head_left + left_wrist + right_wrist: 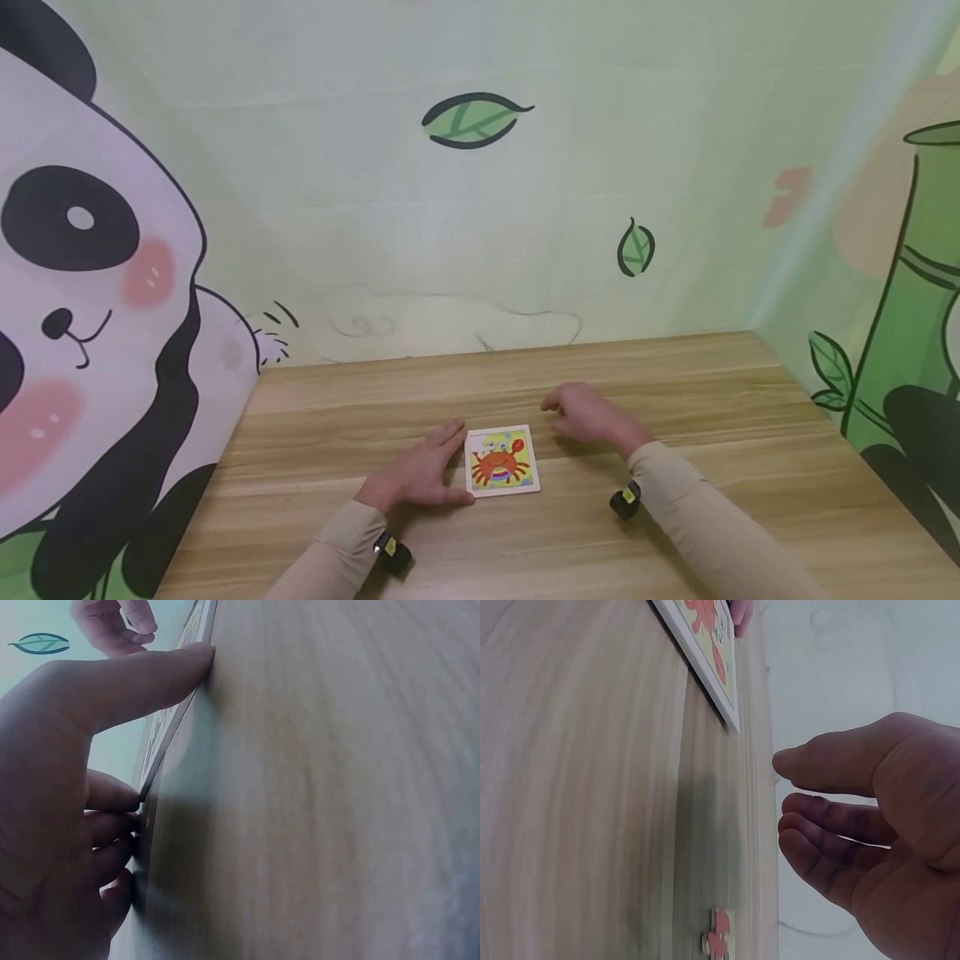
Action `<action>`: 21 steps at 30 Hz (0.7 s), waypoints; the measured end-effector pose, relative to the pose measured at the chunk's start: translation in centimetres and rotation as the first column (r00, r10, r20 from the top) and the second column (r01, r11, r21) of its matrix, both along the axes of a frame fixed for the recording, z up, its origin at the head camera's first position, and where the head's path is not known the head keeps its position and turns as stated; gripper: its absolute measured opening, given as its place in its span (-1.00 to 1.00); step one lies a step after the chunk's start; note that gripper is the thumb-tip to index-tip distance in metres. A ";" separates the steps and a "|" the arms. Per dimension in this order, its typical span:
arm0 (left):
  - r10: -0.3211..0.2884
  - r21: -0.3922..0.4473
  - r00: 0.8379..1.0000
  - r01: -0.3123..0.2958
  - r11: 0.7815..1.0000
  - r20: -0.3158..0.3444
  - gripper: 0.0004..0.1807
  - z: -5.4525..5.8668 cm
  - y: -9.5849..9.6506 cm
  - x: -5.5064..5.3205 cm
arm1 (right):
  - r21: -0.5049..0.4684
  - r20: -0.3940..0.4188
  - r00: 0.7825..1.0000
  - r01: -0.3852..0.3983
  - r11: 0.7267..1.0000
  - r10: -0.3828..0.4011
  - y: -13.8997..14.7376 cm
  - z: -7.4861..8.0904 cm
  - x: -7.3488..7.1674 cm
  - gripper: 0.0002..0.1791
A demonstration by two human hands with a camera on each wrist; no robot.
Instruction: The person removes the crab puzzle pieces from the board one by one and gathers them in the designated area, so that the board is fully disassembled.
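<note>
A small square crab puzzle (501, 463) in a white frame lies flat on the wooden table. A pale patch shows at its upper left. My left hand (422, 475) holds the frame's left side, thumb at the near corner and index finger at the far one. In the left wrist view the left thumb (154, 684) lies along the board's edge. Beyond the puzzle's right side my right hand (588, 414) hovers, fingers loosely bent and nothing between them. A small red puzzle piece (718, 935) lies on the table in the right wrist view; in the head view it is hidden.
The wooden table (337, 417) runs back to a pale green wall cloth (360, 217) with painted leaves. A large painted panda (112, 275) covers the left side, and painted bamboo (892, 333) stands on the right. Both wrists carry small black cameras.
</note>
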State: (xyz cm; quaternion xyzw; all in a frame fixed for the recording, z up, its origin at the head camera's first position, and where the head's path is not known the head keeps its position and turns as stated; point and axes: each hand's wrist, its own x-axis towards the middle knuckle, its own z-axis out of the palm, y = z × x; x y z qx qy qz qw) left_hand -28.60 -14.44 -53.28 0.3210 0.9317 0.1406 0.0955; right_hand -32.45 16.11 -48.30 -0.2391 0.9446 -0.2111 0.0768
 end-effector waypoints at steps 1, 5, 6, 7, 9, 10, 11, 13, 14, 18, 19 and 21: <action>0.000 0.002 1.000 0.000 1.000 0.000 0.20 0.0 0.0 0.0 | 0.002 0.000 1.000 -0.006 1.000 0.006 -0.2 0.0 0.0 -0.62; 0.003 0.008 1.000 -0.003 1.000 -0.001 0.20 0.0 -0.1 0.1 | 0.013 -0.009 0.999 -0.032 0.999 0.033 -1.0 0.0 0.1 -0.64; 0.004 0.009 1.000 -0.004 1.000 0.000 0.20 0.0 -0.1 0.2 | 0.017 -0.012 0.999 -0.043 0.999 0.044 -1.2 0.0 0.1 -0.64; 0.005 0.009 1.000 -0.005 1.000 0.002 0.20 0.0 -0.1 0.2 | 0.015 -0.011 0.999 -0.053 0.998 0.054 -1.4 -0.1 0.2 -0.65; 0.006 0.007 1.000 -0.006 1.000 0.006 0.20 -0.1 0.0 0.1 | 0.013 -0.020 0.997 -0.081 0.997 0.081 -1.7 -0.1 0.2 -0.65; 0.006 0.006 1.000 -0.006 1.000 0.007 0.20 -0.1 0.0 0.1 | 0.017 -0.027 0.995 -0.092 0.996 0.093 -1.9 -0.1 0.2 -0.65; 0.006 0.005 1.000 -0.006 1.000 0.006 0.20 -0.2 0.0 0.1 | 0.015 -0.033 0.994 -0.103 0.995 0.103 -2.0 -0.1 0.2 -0.65; 0.003 0.002 1.000 -0.003 1.000 0.003 0.20 -0.2 0.0 0.0 | 0.018 -0.047 0.991 -0.122 0.992 0.123 -2.3 -0.1 0.3 -0.65; 0.003 0.003 1.000 -0.003 1.000 0.004 0.20 -0.2 0.0 0.0 | 0.023 -0.056 0.990 -0.132 0.991 0.133 -2.5 -0.1 0.3 -0.65; 0.000 0.006 1.000 0.000 1.000 -0.002 0.20 -0.3 -0.1 -0.1 | 0.039 -0.084 0.981 -0.172 0.984 0.175 -3.2 0.0 0.4 -0.67; 0.000 0.008 1.000 0.000 1.000 0.000 0.20 -0.2 -0.1 -0.1 | 0.038 -0.088 0.979 -0.181 0.983 0.184 -3.4 0.0 0.5 -0.68; -0.003 0.011 1.000 0.003 1.000 0.000 0.20 -0.2 -0.1 0.0 | 0.045 -0.082 0.978 -0.188 0.981 0.191 -3.8 0.1 0.5 -0.68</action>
